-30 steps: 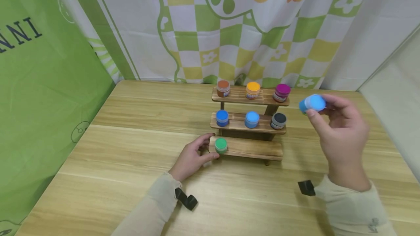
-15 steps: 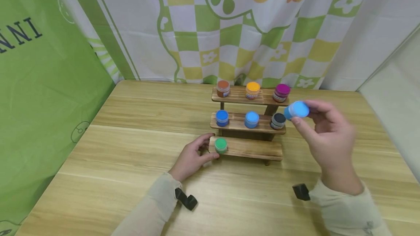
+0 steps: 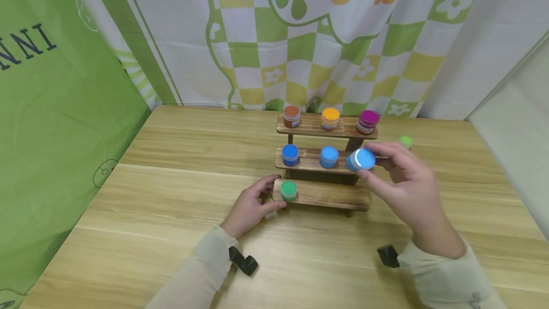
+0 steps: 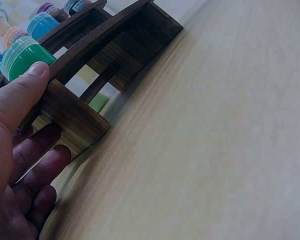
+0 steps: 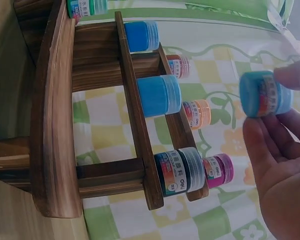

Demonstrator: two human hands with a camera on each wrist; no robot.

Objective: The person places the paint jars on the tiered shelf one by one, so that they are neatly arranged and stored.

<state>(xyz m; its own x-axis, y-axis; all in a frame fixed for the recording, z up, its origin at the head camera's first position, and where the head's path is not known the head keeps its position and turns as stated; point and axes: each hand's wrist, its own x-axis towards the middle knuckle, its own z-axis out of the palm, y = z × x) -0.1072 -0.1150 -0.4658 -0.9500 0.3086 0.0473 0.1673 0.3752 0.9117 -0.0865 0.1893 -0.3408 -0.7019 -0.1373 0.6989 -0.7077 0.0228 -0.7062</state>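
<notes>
My right hand [image 3: 405, 190] pinches a light blue paint jar [image 3: 361, 159] between thumb and fingers. In the head view it is in front of the middle step's right end and hides the black paint jar [image 5: 177, 171], which the right wrist view shows standing there. A wooden three-step stand [image 3: 330, 196] has its lower left end gripped by my left hand [image 3: 253, 204], thumb on top and fingers at the side. Near that thumb a green paint jar [image 4: 27, 59] sits on the bottom step. Dark blue [image 3: 290, 155] and light blue [image 3: 329, 157] jars share the middle step.
Brown [image 3: 291, 116], orange [image 3: 330, 118] and purple [image 3: 368, 122] paint jars stand on the top step. A light green-lidded jar [image 3: 405, 142] is on the table [image 3: 171, 194], partly behind my right hand. A patterned curtain [image 3: 309, 46] hangs behind.
My right hand has carried the light blue jar leftward and slightly down, from right of the stand to over its middle step. The light green lid has come into view. My left hand stays put.
</notes>
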